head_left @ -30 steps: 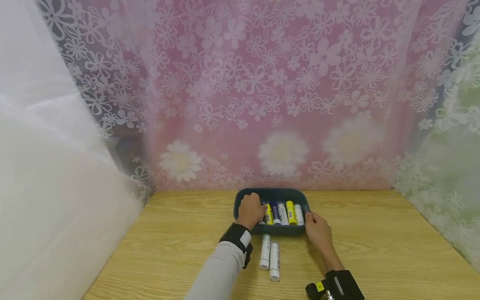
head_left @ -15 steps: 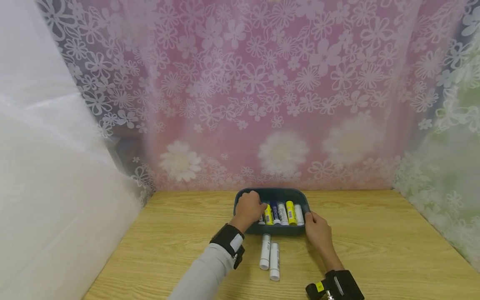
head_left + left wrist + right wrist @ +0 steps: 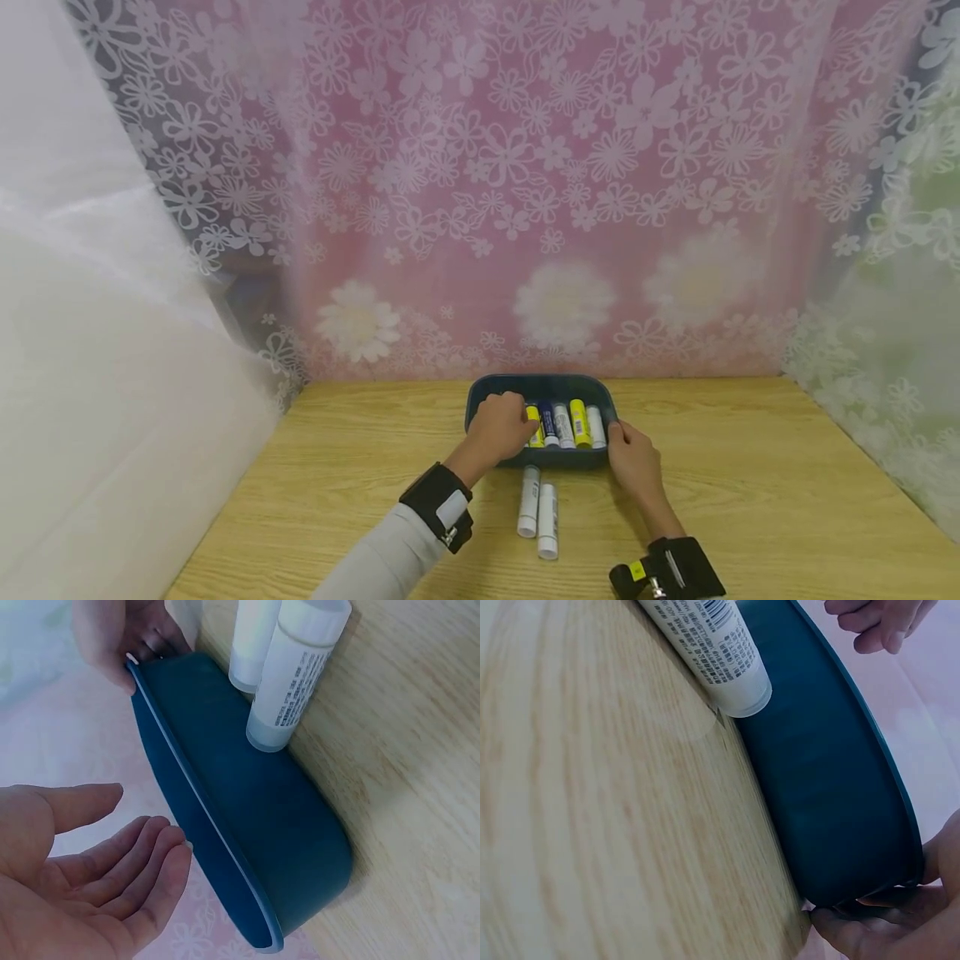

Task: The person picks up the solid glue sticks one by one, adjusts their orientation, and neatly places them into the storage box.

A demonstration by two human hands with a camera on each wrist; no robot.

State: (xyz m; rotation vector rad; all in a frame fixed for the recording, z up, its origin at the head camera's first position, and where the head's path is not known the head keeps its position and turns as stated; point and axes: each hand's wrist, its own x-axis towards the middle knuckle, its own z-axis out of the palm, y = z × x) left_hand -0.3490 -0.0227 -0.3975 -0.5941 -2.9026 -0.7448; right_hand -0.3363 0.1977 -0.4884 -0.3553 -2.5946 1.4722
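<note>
A dark teal bin [image 3: 547, 458] stands at the far part of the table, holding a row of glue sticks: yellow [image 3: 580, 423], blue [image 3: 550, 425] and white [image 3: 596, 427] ones. Over the bin's left part is my left hand [image 3: 498, 429]; in the left wrist view its fingers [image 3: 154, 892] are loosely bent with nothing between them and the thumb apart. It covers the left end of the row. My right hand [image 3: 636, 462] grips the bin's right end, thumb at the rim and fingers [image 3: 851, 930] low at the outside.
Two white glue sticks, a nearer one [image 3: 548, 521] and one beside it [image 3: 528, 502], lie on the wooden table [image 3: 337, 475] in front of the bin. A pink flowered curtain [image 3: 450, 208] hangs behind the table; a white sheet [image 3: 112, 375] hangs at the left.
My left forearm and wrist have swung left, and the hand has drawn slightly toward me over the bin. My right hand keeps its grip on the bin, and the glue sticks stay in place.
</note>
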